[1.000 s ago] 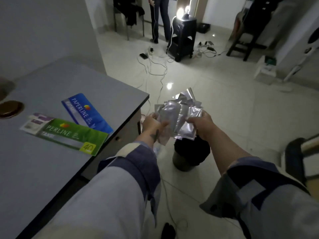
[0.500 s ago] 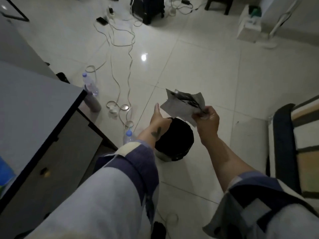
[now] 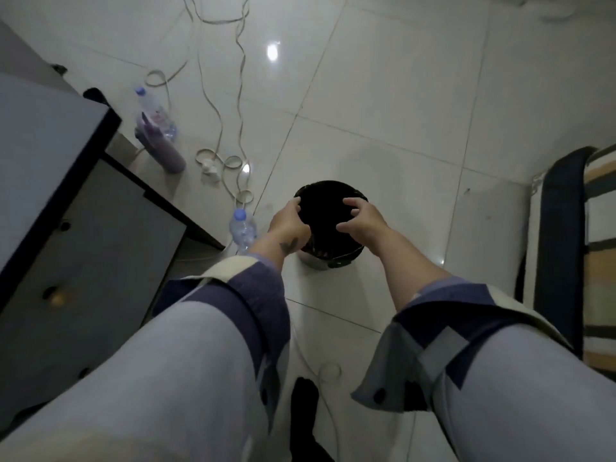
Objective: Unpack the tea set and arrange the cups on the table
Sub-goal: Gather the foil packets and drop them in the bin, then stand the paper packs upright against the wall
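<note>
No cups or tea set show in the head view. A small round bin (image 3: 328,258) with a black liner stands on the white tiled floor in front of me. Both hands hover over its dark opening. My left hand (image 3: 289,221) is at the bin's left rim, fingers curled toward the liner. My right hand (image 3: 361,219) is spread above the right half, fingers apart, nothing visible in it. The silver wrappers are out of sight. The grey table (image 3: 43,151) shows only its corner at the left.
A drawer front (image 3: 83,261) with a knob sits below the table edge. Two bottles (image 3: 156,128) lean by the table corner, another bottle (image 3: 242,228) stands near the bin. White cables (image 3: 226,95) loop across the floor. A striped cushion (image 3: 596,261) lies right.
The view tilted down from the table to the floor. My hands dropped from chest height to the bin, and the silver wrappers they held are gone from them.
</note>
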`<action>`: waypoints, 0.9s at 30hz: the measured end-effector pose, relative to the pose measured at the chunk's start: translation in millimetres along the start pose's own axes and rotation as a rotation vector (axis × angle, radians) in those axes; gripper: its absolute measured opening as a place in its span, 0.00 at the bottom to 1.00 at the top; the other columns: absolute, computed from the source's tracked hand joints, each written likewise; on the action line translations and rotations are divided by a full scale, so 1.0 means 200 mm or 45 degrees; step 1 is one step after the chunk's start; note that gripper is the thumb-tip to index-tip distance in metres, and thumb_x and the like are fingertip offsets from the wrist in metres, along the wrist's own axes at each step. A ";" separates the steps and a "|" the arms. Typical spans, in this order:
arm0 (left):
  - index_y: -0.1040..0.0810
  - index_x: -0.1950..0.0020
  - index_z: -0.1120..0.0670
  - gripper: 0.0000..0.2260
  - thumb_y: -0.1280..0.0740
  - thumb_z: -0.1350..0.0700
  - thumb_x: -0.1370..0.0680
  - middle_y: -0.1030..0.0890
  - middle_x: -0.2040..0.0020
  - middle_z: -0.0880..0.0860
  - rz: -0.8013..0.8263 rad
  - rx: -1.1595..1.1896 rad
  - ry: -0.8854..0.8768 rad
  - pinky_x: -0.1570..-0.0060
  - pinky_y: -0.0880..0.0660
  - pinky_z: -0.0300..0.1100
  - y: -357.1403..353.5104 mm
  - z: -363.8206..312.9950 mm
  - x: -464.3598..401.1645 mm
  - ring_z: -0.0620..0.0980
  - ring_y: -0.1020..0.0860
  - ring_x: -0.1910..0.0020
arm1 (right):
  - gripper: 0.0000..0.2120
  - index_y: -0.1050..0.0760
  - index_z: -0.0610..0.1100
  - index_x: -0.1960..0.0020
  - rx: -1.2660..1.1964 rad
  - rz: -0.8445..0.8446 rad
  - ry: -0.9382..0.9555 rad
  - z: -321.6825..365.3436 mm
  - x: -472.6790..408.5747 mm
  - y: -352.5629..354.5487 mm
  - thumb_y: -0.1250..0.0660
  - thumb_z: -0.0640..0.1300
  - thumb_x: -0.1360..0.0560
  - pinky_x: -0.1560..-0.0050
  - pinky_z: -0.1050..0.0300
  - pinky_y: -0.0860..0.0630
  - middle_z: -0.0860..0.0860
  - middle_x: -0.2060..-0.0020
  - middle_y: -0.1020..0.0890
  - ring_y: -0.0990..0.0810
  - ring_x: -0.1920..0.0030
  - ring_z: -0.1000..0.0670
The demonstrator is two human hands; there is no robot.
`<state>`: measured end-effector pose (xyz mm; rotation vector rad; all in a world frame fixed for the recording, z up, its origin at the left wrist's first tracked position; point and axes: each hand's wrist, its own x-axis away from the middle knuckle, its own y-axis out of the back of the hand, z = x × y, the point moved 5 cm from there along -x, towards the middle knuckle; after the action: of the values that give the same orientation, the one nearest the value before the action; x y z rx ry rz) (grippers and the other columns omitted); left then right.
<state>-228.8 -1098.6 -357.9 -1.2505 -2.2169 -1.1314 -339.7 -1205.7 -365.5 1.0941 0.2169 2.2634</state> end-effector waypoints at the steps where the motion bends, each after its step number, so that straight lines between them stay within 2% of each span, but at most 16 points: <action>1: 0.42 0.24 0.53 0.28 0.39 0.65 0.23 0.33 0.27 0.52 -0.019 -0.041 -0.026 0.35 0.33 0.41 0.05 -0.02 0.04 0.53 0.32 0.30 | 0.30 0.35 0.46 0.28 0.048 0.008 0.014 0.06 0.04 0.01 0.31 0.35 0.27 0.34 0.51 0.29 0.43 0.32 0.30 0.29 0.34 0.43; 5: 0.39 0.25 0.53 0.26 0.37 0.60 0.22 0.31 0.28 0.50 -0.146 -0.143 -0.087 0.35 0.35 0.40 0.30 -0.07 0.27 0.52 0.31 0.31 | 0.26 0.33 0.46 0.30 0.198 0.026 0.130 0.38 0.26 0.01 0.32 0.37 0.26 0.42 0.58 0.30 0.44 0.36 0.27 0.26 0.38 0.45; 10: 0.34 0.28 0.53 0.23 0.37 0.60 0.23 0.26 0.32 0.50 -0.370 -0.061 -0.132 0.35 0.32 0.42 0.67 0.00 0.58 0.50 0.28 0.33 | 0.24 0.30 0.45 0.31 0.332 0.099 0.308 0.78 0.55 -0.15 0.31 0.38 0.25 0.51 0.59 0.29 0.45 0.49 0.24 0.24 0.52 0.48; 12: 0.31 0.30 0.54 0.21 0.38 0.62 0.23 0.25 0.34 0.51 -0.476 0.000 -0.160 0.35 0.32 0.41 0.83 0.06 0.71 0.51 0.27 0.34 | 0.23 0.30 0.46 0.31 0.393 0.130 0.389 0.92 0.65 -0.27 0.31 0.39 0.26 0.51 0.59 0.29 0.44 0.45 0.23 0.24 0.51 0.48; 16: 0.27 0.34 0.56 0.18 0.39 0.63 0.24 0.22 0.37 0.54 -0.739 0.004 -0.133 0.37 0.31 0.41 1.20 0.25 0.99 0.53 0.25 0.37 | 0.22 0.29 0.47 0.32 0.505 0.203 0.539 1.19 0.86 -0.58 0.32 0.40 0.25 0.45 0.56 0.29 0.44 0.40 0.23 0.23 0.41 0.45; 20: 0.27 0.35 0.59 0.17 0.39 0.63 0.23 0.22 0.37 0.56 -0.937 0.094 0.022 0.39 0.31 0.41 1.51 0.56 1.23 0.55 0.24 0.38 | 0.20 0.26 0.45 0.34 0.572 0.313 0.714 1.41 1.00 -0.97 0.31 0.40 0.26 0.46 0.57 0.27 0.45 0.41 0.24 0.24 0.45 0.47; 23: 0.27 0.35 0.58 0.18 0.38 0.64 0.24 0.24 0.36 0.58 -1.065 0.190 0.212 0.38 0.30 0.44 1.68 0.83 1.37 0.57 0.25 0.37 | 0.20 0.25 0.43 0.36 0.584 0.401 0.770 1.50 1.05 -1.27 0.30 0.38 0.27 0.40 0.51 0.24 0.44 0.41 0.23 0.22 0.44 0.46; 25: 0.27 0.34 0.57 0.17 0.38 0.60 0.23 0.25 0.36 0.59 -1.113 0.257 0.334 0.39 0.30 0.45 1.76 1.02 1.42 0.59 0.26 0.38 | 0.20 0.25 0.43 0.35 0.668 0.445 0.789 1.52 1.07 -1.48 0.31 0.38 0.27 0.40 0.50 0.24 0.44 0.44 0.22 0.22 0.46 0.46; 27: 0.27 0.34 0.57 0.16 0.39 0.56 0.21 0.26 0.34 0.61 -1.175 0.260 0.444 0.38 0.30 0.47 1.84 1.18 1.46 0.61 0.27 0.37 | 0.21 0.27 0.43 0.34 0.795 0.445 0.813 1.53 1.08 -1.65 0.32 0.41 0.27 0.39 0.49 0.24 0.44 0.41 0.22 0.22 0.43 0.43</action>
<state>-63.7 -646.6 -147.1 0.1251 -2.5561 -1.2208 -61.8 -848.8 -156.2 0.6665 1.1263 2.9065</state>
